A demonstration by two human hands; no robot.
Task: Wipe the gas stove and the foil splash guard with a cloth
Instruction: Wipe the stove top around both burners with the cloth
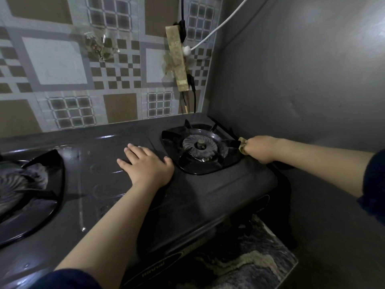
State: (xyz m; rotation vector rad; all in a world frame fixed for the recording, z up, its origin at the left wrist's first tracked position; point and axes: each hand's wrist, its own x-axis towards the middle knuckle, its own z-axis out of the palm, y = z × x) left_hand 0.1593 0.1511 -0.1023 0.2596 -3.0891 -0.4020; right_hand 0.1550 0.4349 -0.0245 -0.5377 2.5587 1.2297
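Right hand [259,149] fisted on cloth [241,145] at stove [218,190] right edge, left hand [146,163] flat, fingers apart; cloth may snag the 1 near grate [200,150], shifting it, foil [302,80] unwiped.

The left hand [145,165] lies flat on the gas stove [208,195], between its two burners. The right burner [200,146] sits just right of the left hand; the left burner [23,184] lies well to its left. The right hand [260,149] is at the right edge of the right burner's pan support, closed around a cloth [242,145]. The foil splash guard [302,80] stands behind and to the right of the right hand. A power strip [178,59] hangs on the tiled wall [52,65] behind both hands. The table [260,257] shows below the stove, near the right forearm.
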